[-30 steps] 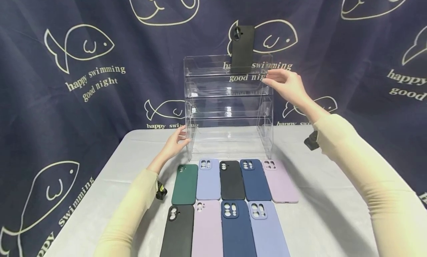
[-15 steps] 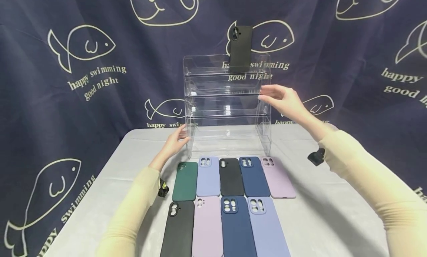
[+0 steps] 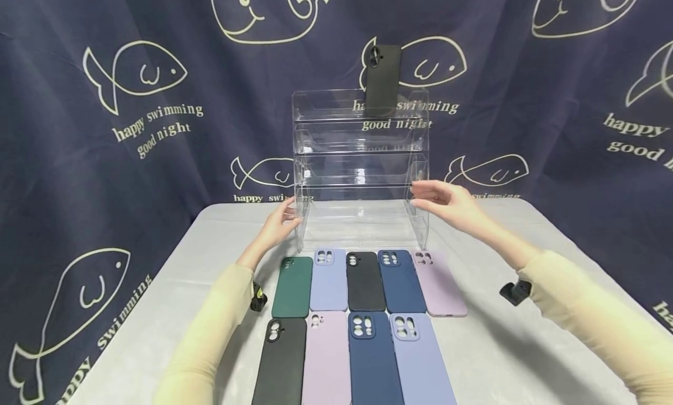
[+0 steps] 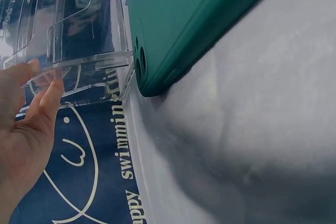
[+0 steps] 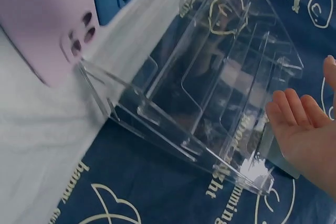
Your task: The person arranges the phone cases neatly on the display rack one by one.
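A clear tiered display rack (image 3: 357, 186) stands at the back of the table. My left hand (image 3: 276, 222) holds the rack's left side low down; the left wrist view shows thumb and fingers on either side of the panel. My right hand (image 3: 447, 205) is at the rack's right side near the lower tiers, fingers extended and thumb apart. In the right wrist view that palm faces the rack, with nothing in it; contact with the rack is unclear. On the top tier a black phone case (image 3: 382, 80) stands upright, right of centre.
Before the rack, phone cases lie in two rows: a green case (image 3: 292, 287), a dark blue case (image 3: 402, 281), a pink case (image 3: 439, 285), a light blue case (image 3: 423, 358) and others. A dark curtain (image 3: 158, 171) with fish drawings hangs behind the white table (image 3: 499, 335).
My right hand has moved down along the rack's right side, from the top tier to the lower tiers. My left hand stays on the rack's left side. The upright black case keeps its place.
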Demonstrator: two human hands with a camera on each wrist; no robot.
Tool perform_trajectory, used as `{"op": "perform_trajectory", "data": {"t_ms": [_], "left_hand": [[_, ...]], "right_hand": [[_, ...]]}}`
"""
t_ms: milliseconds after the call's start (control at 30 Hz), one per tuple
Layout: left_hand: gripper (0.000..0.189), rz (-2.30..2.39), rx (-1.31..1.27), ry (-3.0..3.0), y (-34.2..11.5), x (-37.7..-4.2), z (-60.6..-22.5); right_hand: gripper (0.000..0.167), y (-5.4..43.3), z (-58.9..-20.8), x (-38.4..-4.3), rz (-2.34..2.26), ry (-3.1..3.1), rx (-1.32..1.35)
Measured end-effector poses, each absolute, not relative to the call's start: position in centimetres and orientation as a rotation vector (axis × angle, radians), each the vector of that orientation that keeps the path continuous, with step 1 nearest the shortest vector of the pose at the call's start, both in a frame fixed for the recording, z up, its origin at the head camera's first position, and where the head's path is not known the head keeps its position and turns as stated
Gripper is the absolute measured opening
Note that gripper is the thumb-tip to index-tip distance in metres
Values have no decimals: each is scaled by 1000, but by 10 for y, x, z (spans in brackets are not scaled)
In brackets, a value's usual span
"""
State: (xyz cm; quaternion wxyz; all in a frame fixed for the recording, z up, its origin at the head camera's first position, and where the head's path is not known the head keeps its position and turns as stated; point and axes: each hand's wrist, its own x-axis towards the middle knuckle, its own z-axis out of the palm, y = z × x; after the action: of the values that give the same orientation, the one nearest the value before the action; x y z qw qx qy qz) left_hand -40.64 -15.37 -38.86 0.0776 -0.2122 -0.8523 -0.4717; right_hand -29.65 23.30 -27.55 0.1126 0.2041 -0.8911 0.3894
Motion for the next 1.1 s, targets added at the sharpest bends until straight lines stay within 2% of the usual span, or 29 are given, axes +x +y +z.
{"op": "perform_trajectory", "data": {"t_ms": [1100], "left_hand": [[67,-1434,-597,-2586,-155,-406,-387]], "right_hand": [[41,244,-371,-217,1383,-2681,845]]}}
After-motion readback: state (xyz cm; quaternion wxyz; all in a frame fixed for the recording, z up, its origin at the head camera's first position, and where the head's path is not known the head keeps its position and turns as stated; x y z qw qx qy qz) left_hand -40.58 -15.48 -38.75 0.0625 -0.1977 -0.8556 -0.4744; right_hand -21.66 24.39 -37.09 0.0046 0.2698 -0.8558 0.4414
